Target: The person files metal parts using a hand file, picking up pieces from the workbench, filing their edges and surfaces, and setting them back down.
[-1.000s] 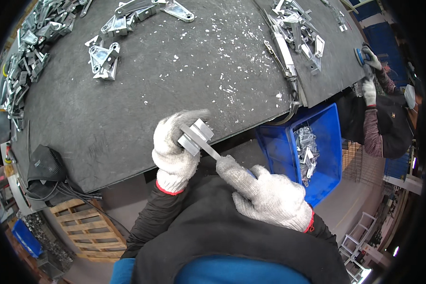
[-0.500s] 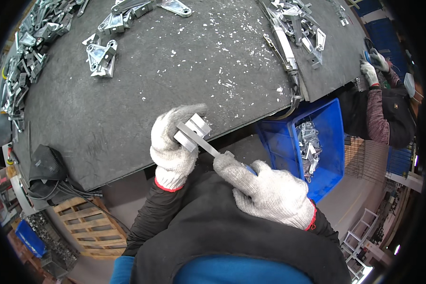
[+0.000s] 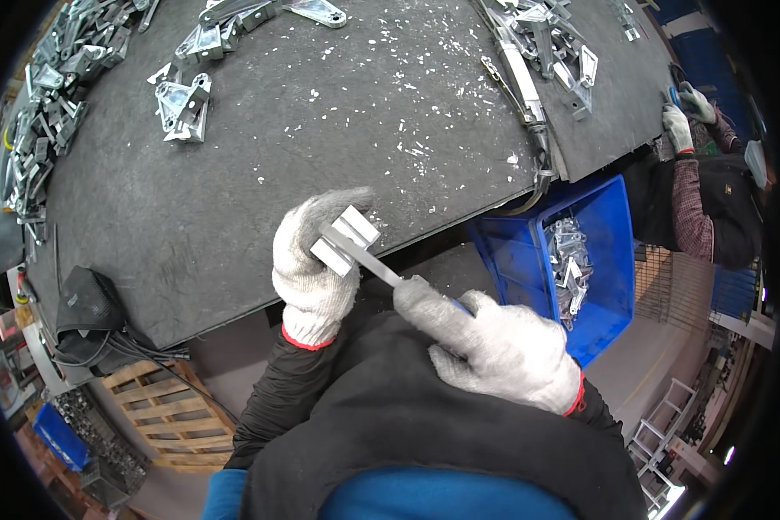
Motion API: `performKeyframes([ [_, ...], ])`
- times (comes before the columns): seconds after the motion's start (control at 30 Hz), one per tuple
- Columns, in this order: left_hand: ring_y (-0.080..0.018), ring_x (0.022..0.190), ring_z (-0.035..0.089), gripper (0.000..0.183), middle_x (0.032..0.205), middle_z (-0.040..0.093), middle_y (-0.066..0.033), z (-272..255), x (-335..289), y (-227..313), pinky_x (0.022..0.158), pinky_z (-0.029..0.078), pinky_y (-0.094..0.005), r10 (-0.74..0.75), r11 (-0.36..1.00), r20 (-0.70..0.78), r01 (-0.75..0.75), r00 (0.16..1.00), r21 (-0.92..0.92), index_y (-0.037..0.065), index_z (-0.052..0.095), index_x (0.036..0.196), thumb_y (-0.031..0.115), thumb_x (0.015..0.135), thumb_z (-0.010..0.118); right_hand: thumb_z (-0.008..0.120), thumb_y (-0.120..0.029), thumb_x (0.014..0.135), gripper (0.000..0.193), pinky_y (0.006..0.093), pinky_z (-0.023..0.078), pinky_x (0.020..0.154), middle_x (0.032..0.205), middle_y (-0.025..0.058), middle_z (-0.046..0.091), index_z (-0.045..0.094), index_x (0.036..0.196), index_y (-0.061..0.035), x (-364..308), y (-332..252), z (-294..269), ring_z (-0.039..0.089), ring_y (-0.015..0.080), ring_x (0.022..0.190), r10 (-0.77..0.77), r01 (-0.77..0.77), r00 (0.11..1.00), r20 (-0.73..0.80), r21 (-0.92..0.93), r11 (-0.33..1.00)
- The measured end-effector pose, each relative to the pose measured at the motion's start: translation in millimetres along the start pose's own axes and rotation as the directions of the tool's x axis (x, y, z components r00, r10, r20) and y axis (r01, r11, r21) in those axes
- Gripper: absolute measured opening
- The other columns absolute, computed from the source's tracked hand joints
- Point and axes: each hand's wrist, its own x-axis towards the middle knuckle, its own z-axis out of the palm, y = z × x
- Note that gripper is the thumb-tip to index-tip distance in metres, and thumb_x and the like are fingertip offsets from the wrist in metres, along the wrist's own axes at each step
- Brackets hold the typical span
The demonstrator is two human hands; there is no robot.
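Note:
My left hand (image 3: 312, 251), in a white knit glove with a red cuff, is closed around a silver metal bracket (image 3: 356, 227) just above the near edge of the table. Part of the bracket is hidden by the glove. In my right hand (image 3: 503, 347), gloved the same way, is a flat metal file (image 3: 374, 265). The forefinger stretches along the file, and a bit of blue handle shows between the fingers. The file's blade lies across the bracket, its tip close to the left fingers.
Metal parts heap along the left of the dark table (image 3: 260, 182); smaller groups lie at the back. Metal chips dot its middle. A blue bin (image 3: 611, 321) holding metal parts stands at right. Beyond it, a co-worker's gloved hands (image 3: 680, 130) work. A wooden pallet (image 3: 169, 416) is lower left.
The bracket has tilted slightly in my left hand, showing its faces at another angle. The file has shifted a little over it. The view has moved slightly.

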Motion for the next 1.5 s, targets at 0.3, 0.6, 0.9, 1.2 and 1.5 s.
performKeyframes([
  [0.3, -0.0226, 0.102, 0.072, 0.032, 0.108, 0.076, -0.0111, 1.0, 1.6, -3.3, 0.09, 0.056, -0.0342, -0.022, 0.993, -0.047, 0.016, 0.999, -0.118, 0.0, 0.071, 0.116, 0.008, 0.086, 0.078, 0.071, -0.025, 0.088, 0.071, 0.0464, 0.059, 0.065, 0.096, 0.0148, 0.066, 0.047, 0.156, -0.0287, -1.2, 11.9, -4.1, 0.07, 0.0359, 0.07, -0.055, 0.048, 0.998, 0.022, 0.254, 0.966],
  [0.6, -0.0248, 0.092, 0.072, 0.028, 0.105, 0.078, -0.0097, 1.7, 8.8, 0.3, 0.082, 0.054, -0.0355, 0.088, 0.991, -0.014, -0.086, 0.996, 0.098, 0.003, 0.076, 0.11, 0.013, 0.084, 0.071, 0.07, -0.035, 0.089, 0.068, 0.0488, 0.058, 0.061, 0.093, 0.0142, 0.064, 0.048, 0.154, -0.0362, -1.0, -5.5, -5.0, 0.071, 0.0378, 0.071, 0.052, -0.051, 0.998, 0.029, -0.035, 0.998],
  [0.9, -0.0251, 0.093, 0.072, 0.03, 0.107, 0.078, -0.0098, 1.7, 6.5, -0.1, 0.085, 0.054, -0.0362, 0.098, 0.99, 0.02, -0.099, 0.995, 0.101, 0.003, 0.075, 0.11, 0.019, 0.085, 0.074, 0.071, -0.026, 0.087, 0.069, 0.0476, 0.058, 0.061, 0.087, 0.0134, 0.064, 0.05, 0.153, -0.0336, -0.8, -1.6, 1.2, 0.07, 0.0372, 0.07, 0.023, -0.022, 1.0, -0.011, 0.072, 0.997],
  [1.2, -0.0238, 0.098, 0.073, 0.031, 0.109, 0.077, -0.0117, 1.9, 4.5, -6.1, 0.086, 0.056, -0.0349, 0.1, 0.992, 0.001, -0.1, 0.995, 0.079, 0.0, 0.072, 0.115, 0.015, 0.088, 0.073, 0.071, -0.024, 0.088, 0.071, 0.0461, 0.059, 0.069, 0.094, 0.016, 0.066, 0.048, 0.155, -0.0273, 5.1, -0.5, -7.8, 0.071, 0.0377, 0.076, 0.033, -0.048, 0.992, 0.124, 0.119, 0.992],
  [1.5, -0.0293, 0.109, 0.072, 0.041, 0.119, 0.072, -0.0212, 1.0, -2.0, -7.7, 0.094, 0.06, -0.0405, 0.013, 0.994, 0.012, -0.012, 1.0, -0.111, -0.006, 0.061, 0.127, 0.014, 0.094, 0.075, 0.07, -0.004, 0.087, 0.081, 0.0327, 0.038, 0.117, 0.153, 0.0202, 0.054, 0.036, 0.16, -0.0012, 11.3, 37.4, -1.8, 0.052, 0.0272, 0.143, -0.245, 0.12, 0.968, 0.046, 0.774, 0.621],
])
